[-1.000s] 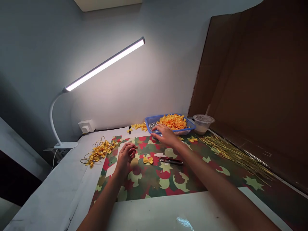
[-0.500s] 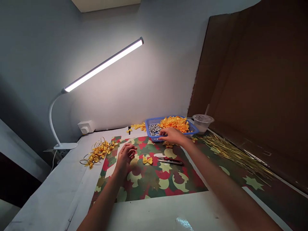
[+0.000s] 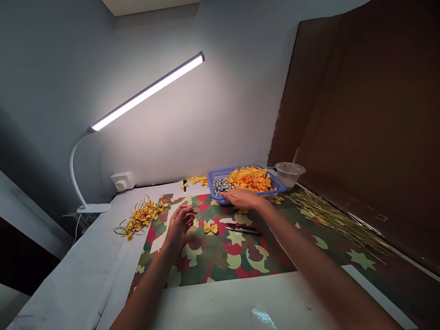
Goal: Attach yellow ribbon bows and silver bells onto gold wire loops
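My left hand [image 3: 181, 222] is raised over the left part of the patterned sheet, its fingers curled in with the tips together; whatever they hold is too small to make out. At the front left rim of the blue basket [image 3: 212, 193] is my right hand [image 3: 240, 198], fingers close together, tips by the small silver bells or beads [image 3: 221, 185]. Its fingertips are partly hidden. Orange-yellow ribbon bows [image 3: 251, 178] fill the basket's right side. Between my hands, a single yellow bow [image 3: 211, 228] lies on the sheet, left of the thread snips [image 3: 243, 228].
Yellow bows with gold ties [image 3: 142, 216] are heaped at the left. A bundle of gold twist ties [image 3: 338, 220] lies right, near a lidded plastic cup [image 3: 290, 174]. Behind stand a lit lamp [image 3: 149, 91] and a cardboard panel [image 3: 343, 114]. The patterned sheet [image 3: 220, 261] covers the table's middle.
My right hand has lowered slightly and moved toward the basket's front rim, its fingers now closer together. The basket has shifted a little. My left hand has hardly moved.
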The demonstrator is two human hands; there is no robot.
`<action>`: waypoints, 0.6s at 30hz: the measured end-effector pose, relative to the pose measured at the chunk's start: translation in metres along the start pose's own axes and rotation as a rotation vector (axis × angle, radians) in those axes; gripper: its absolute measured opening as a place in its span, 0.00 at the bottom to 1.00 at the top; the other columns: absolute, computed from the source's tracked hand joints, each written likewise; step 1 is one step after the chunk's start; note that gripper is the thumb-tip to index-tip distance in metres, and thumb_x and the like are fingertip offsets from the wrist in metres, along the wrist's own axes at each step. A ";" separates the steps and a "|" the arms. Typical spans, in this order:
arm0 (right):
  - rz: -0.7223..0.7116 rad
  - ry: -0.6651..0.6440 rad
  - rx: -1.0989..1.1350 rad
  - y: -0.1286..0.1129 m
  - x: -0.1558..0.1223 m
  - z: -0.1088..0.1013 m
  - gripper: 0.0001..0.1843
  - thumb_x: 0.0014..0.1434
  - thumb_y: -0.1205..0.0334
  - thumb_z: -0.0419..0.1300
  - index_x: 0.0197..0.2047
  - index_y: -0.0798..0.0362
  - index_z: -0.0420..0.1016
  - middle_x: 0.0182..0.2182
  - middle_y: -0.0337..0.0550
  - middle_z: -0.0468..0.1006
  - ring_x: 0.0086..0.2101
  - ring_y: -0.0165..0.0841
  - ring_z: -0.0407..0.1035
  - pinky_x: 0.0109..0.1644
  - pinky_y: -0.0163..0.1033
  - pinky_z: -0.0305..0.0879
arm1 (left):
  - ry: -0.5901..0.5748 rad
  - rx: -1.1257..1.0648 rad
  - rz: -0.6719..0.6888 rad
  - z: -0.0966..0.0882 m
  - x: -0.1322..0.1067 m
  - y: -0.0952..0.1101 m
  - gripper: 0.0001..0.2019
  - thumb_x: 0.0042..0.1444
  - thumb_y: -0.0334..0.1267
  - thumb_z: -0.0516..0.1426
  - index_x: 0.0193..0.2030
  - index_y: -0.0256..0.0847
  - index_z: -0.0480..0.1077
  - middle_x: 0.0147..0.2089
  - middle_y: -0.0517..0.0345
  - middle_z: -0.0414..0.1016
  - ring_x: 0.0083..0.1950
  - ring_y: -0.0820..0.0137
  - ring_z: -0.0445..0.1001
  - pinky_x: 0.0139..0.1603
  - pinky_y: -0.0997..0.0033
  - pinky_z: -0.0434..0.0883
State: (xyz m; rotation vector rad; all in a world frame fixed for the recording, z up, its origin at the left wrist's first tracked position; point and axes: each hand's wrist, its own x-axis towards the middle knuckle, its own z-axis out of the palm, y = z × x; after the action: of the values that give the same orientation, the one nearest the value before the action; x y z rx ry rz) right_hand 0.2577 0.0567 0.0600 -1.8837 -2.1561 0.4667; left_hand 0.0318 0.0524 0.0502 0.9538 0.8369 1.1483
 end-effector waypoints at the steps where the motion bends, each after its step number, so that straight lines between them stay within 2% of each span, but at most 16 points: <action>1: 0.002 -0.010 0.002 0.000 0.000 -0.001 0.29 0.65 0.50 0.38 0.36 0.56 0.76 0.43 0.55 0.78 0.44 0.45 0.70 0.42 0.40 0.61 | 0.001 0.000 -0.004 0.000 0.000 0.000 0.12 0.32 0.39 0.64 0.21 0.38 0.65 0.21 0.63 0.71 0.21 0.80 0.63 0.21 0.81 0.57; 7: -0.049 -0.035 0.065 0.001 -0.002 -0.004 0.27 0.64 0.50 0.42 0.27 0.55 0.75 0.34 0.51 0.80 0.36 0.40 0.71 0.37 0.36 0.61 | 0.003 0.001 -0.014 0.001 0.000 0.001 0.12 0.31 0.38 0.64 0.20 0.38 0.65 0.21 0.62 0.71 0.20 0.80 0.63 0.20 0.81 0.56; 11: -0.095 -0.010 0.148 0.004 -0.002 -0.007 0.22 0.61 0.55 0.48 0.24 0.56 0.74 0.26 0.45 0.78 0.30 0.36 0.69 0.32 0.34 0.60 | -0.003 0.000 -0.004 0.001 0.000 0.001 0.12 0.31 0.38 0.64 0.20 0.38 0.66 0.21 0.62 0.71 0.21 0.80 0.63 0.20 0.82 0.56; 15: -0.129 0.042 0.283 0.009 -0.002 -0.009 0.12 0.57 0.61 0.53 0.31 0.55 0.77 0.32 0.43 0.80 0.34 0.35 0.72 0.36 0.34 0.63 | -0.001 0.007 0.013 0.000 0.000 0.000 0.10 0.33 0.38 0.63 0.21 0.39 0.66 0.24 0.61 0.73 0.21 0.80 0.63 0.20 0.82 0.56; 18: -0.131 0.105 0.388 0.014 0.001 -0.005 0.09 0.54 0.63 0.56 0.31 0.54 0.78 0.33 0.43 0.81 0.35 0.35 0.73 0.38 0.35 0.65 | 0.003 0.019 0.034 -0.002 0.000 -0.001 0.09 0.34 0.37 0.63 0.20 0.38 0.67 0.27 0.59 0.75 0.22 0.80 0.62 0.20 0.82 0.57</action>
State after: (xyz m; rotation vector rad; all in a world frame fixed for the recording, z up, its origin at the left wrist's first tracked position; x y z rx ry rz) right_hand 0.2721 0.0602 0.0595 -1.5131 -1.9375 0.6849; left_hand 0.0305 0.0527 0.0488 0.9855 0.8383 1.1733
